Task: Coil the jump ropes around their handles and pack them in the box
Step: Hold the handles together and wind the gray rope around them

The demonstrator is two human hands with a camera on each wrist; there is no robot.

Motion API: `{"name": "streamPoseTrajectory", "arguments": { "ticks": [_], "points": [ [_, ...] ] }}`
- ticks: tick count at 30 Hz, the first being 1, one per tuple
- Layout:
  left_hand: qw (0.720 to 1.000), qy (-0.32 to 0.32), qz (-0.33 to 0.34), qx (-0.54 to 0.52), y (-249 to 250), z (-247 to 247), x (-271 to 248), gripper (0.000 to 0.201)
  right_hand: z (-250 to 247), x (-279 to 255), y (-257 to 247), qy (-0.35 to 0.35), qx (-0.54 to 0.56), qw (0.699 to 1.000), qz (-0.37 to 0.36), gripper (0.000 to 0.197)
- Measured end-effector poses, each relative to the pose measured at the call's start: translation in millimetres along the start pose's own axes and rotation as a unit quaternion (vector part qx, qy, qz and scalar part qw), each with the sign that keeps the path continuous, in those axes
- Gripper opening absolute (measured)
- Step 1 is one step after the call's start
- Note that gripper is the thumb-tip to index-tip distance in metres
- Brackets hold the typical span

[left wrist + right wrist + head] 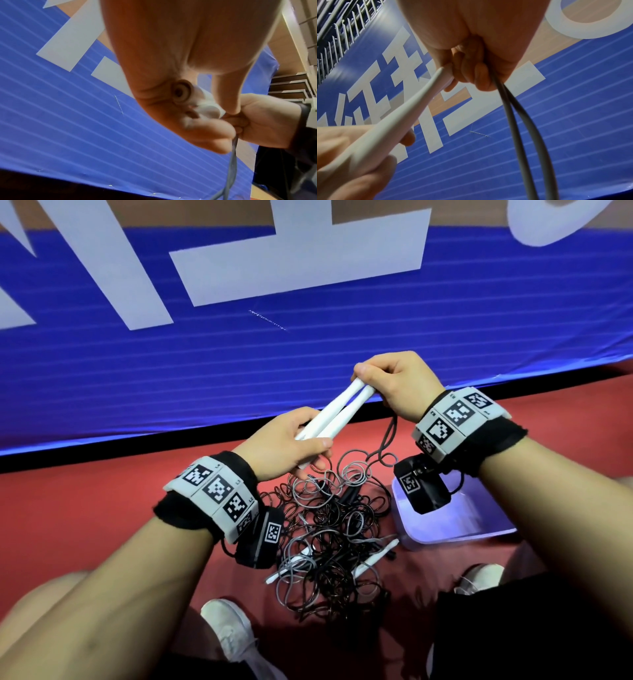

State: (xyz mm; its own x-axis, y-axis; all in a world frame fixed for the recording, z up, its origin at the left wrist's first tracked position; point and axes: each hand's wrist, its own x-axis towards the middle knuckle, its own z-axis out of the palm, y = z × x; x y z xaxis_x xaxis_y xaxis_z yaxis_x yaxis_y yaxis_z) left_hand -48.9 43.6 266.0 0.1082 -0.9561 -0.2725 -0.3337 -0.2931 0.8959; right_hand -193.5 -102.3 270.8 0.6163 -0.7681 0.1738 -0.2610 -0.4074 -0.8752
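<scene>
Two white jump-rope handles (pixel 334 414) lie side by side between my hands, slanting up to the right. My left hand (pixel 291 445) grips their near ends; the hollow end of one handle (pixel 180 93) shows under its palm. My right hand (pixel 387 386) grips their far ends, with the two grey rope strands (pixel 518 121) running out of its fist. Those strands (pixel 385 440) hang down to a tangled pile of grey and black ropes (pixel 329 529) on the red floor. A translucent box (pixel 459 529) sits right of the pile.
More white handles (pixel 373 558) lie within the tangle. A blue banner with large white characters (pixel 274 302) stands just beyond my hands. My white shoes (pixel 227 635) and knees frame the pile from below. Stairs (pixel 289 86) show at the far right.
</scene>
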Motion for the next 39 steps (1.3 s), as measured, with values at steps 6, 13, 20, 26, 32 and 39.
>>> {"name": "streamPoseTrajectory", "arguments": {
  "ticks": [6, 13, 20, 26, 32, 39],
  "points": [
    [0.998, -0.005, 0.034, 0.044, 5.1, -6.4, -3.3, 0.018, -8.6, 2.9, -5.1, 0.030, 0.073, 0.997, 0.025, 0.016],
    [0.979, 0.135, 0.063, -0.140, 4.9, -17.0, 1.4, 0.012, -7.0, 4.4, -1.1, 0.011, 0.149, 0.988, 0.048, 0.020],
    [0.945, 0.225, 0.026, -0.236, 8.2, -8.4, 10.2, 0.005, 25.3, -7.1, 3.4, -0.083, 0.075, 0.992, 0.063, 0.018],
    [0.947, 0.233, 0.010, -0.223, 9.9, -3.9, 12.4, 0.003, 36.1, -17.8, -2.0, -0.098, 0.059, 0.993, 0.039, 0.029],
    [0.932, 0.244, 0.001, -0.266, 8.0, -2.5, 14.7, 0.007, 44.8, -23.9, 3.0, -0.116, -0.037, 0.992, 0.039, 0.018],
    [0.899, 0.240, 0.038, -0.365, 9.1, 9.3, 18.8, 0.010, 67.6, -35.9, -1.8, -0.127, -0.025, 0.991, 0.028, 0.036]
  ]
}}
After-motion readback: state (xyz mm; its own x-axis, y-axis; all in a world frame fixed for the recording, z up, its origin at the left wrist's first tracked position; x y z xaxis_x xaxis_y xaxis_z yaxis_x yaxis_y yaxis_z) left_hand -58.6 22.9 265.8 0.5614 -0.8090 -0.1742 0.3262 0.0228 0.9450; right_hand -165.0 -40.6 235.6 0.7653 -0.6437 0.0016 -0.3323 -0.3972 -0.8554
